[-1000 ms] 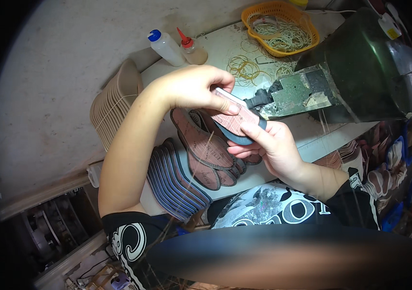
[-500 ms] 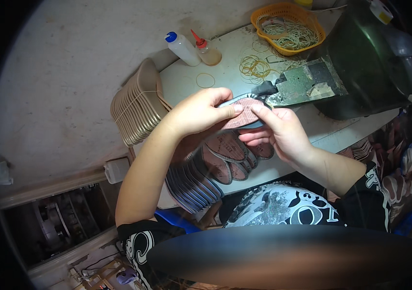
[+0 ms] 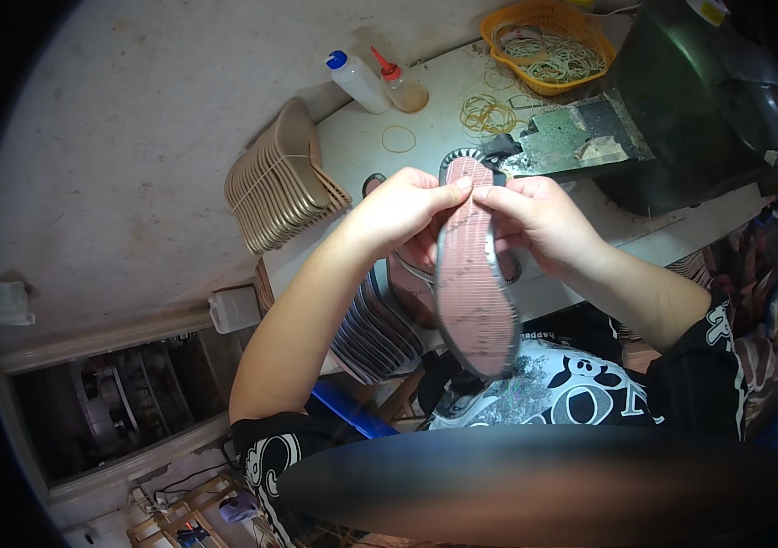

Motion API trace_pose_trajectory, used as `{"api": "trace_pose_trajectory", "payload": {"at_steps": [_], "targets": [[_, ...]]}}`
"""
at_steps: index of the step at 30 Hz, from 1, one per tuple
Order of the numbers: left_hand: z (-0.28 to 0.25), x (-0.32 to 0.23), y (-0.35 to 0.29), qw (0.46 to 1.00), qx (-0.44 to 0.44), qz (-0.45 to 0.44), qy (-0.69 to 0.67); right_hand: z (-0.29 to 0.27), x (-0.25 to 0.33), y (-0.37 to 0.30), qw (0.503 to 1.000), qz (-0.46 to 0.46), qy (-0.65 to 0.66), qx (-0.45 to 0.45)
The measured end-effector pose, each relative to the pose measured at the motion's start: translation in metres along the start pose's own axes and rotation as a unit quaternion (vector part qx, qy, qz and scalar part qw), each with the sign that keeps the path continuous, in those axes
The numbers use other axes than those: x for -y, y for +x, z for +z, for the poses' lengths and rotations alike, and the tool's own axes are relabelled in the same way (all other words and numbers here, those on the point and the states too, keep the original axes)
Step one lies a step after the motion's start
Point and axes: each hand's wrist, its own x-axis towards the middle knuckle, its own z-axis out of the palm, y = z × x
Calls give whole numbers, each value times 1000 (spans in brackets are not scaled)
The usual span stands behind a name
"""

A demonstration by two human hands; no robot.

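A shoe insole point(image 3: 476, 292) with a pink ribbed face and a dark edge is held lengthwise above the table, its wide end toward my body. At its narrow end the edge looks notched. My left hand point(image 3: 416, 203) is closed on the left edge, thumb pressing the pink face. My right hand point(image 3: 535, 215) grips the opposite edge, its thumb close to the left one. Fingers behind the insole are partly hidden. Just beyond sits the green metal plate point(image 3: 549, 146) of a dark machine point(image 3: 709, 100). More insoles point(image 3: 375, 329) stand in a row below my left forearm.
A rubber-banded stack of tan insoles point(image 3: 275, 178) leans at the left table edge. Behind are a blue-capped bottle point(image 3: 359, 84), a red-tipped bottle point(image 3: 404, 89), loose rubber bands point(image 3: 488, 116) and an orange basket point(image 3: 549, 87) of bands. A white table point(image 3: 357, 128) lies beneath.
The insole has turned from lying crosswise, folded or tilted between my hands, to hanging lengthwise with its pink face showing. Both hands now pinch it nearer its far end. The view has shifted slightly.
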Motion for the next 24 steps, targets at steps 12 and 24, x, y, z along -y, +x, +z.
{"api": "trace_pose_trajectory", "payload": {"at_steps": [12, 24], "targets": [[-18, -5, 24, 996, -34, 38, 72, -33, 5, -50, 994, 46, -88, 50], [-20, 37, 6, 954, -151, 223, -133, 28, -28, -31, 968, -122, -195, 100]]}}
